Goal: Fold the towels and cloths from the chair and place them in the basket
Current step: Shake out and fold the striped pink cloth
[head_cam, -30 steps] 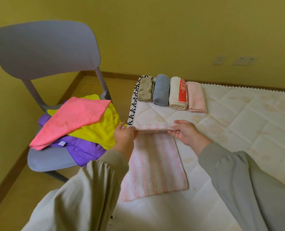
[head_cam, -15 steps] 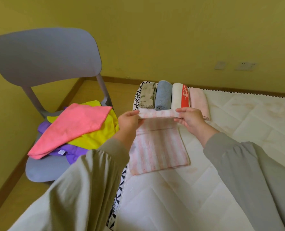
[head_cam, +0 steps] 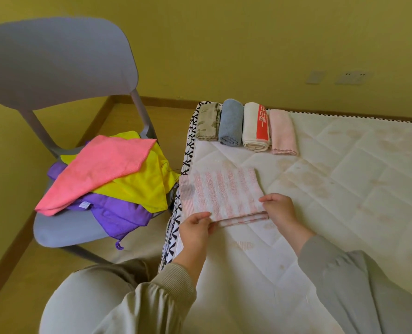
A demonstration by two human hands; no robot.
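Note:
A pink-and-white striped towel point(head_cam: 220, 192) lies folded over on the mattress point(head_cam: 344, 189) near its left edge. My left hand point(head_cam: 196, 225) pinches the towel's near left corner and my right hand point(head_cam: 278, 208) pinches its near right corner. On the grey chair point(head_cam: 55, 68) to the left lie a pink cloth point(head_cam: 101, 169), a yellow cloth point(head_cam: 142, 186) and a purple cloth point(head_cam: 118, 215) in a loose pile. No basket is in view.
A row of folded towels sits at the mattress's far left: a patterned beige one point(head_cam: 208, 121), a blue one point(head_cam: 230, 122), a white one with a red band point(head_cam: 255, 127) and a pale pink one point(head_cam: 282, 132). Yellow walls stand close behind.
Both hands brought the towel's far edge back toward me, so the long towel is now folded in half. The hands now hold the near edge instead of the far one.

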